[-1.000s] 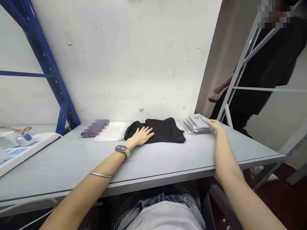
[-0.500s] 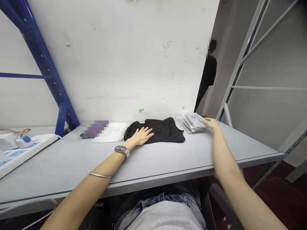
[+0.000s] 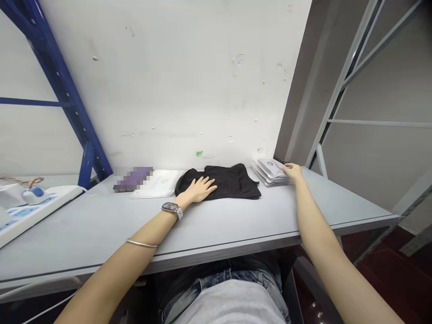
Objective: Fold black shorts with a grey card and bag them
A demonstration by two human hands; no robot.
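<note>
A black folded cloth [image 3: 232, 182] lies near the back of the grey table. My left hand [image 3: 200, 189] rests palm down on its left part, fingers spread. To the right of the cloth is a stack of white packets [image 3: 270, 172] with dark print on the top one. My right hand [image 3: 293, 172] is at the stack's right side, its fingers closed on the edge of the top packet. Left of the cloth lies a white flat bag [image 3: 157, 185], beside a purple item [image 3: 135, 177] that is partly pixelated.
A white power strip [image 3: 37, 211] with plugs stands at the left of the table [image 3: 216, 227]. Blue rack posts [image 3: 72, 99] rise at the left, and a grey metal frame [image 3: 334, 99] at the right. A white wall panel [image 3: 185, 81] backs the table.
The person in black at the back right has gone out of view. My right hand and the top packet have shifted slightly left, and the stack lies flatter. My left hand stays on the cloth.
</note>
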